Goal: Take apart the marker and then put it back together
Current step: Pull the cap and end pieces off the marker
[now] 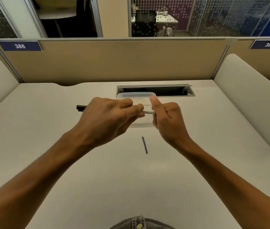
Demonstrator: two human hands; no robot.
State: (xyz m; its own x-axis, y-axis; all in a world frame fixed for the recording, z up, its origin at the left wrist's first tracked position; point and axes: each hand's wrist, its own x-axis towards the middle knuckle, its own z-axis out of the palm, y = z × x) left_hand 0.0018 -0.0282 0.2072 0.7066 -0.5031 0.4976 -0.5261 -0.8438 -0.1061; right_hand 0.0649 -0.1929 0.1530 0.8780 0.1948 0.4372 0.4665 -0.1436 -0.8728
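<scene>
The white marker barrel (148,111) lies level above the desk, with printed letters showing between my two hands. My left hand (107,116) grips its left part, and the black cap end (81,107) sticks out past that hand to the left. My right hand (165,116) has its curled fingers at the barrel's right end, thumb raised. That end is hidden behind the fingers. A thin dark ink stick (144,145) lies loose on the desk, nearer to me than both hands.
A clear plastic container (136,95) sits on the desk (64,146) just behind my hands. Behind it is a dark cable slot (169,90). A beige partition closes the far edge, and padded dividers stand at the left and right.
</scene>
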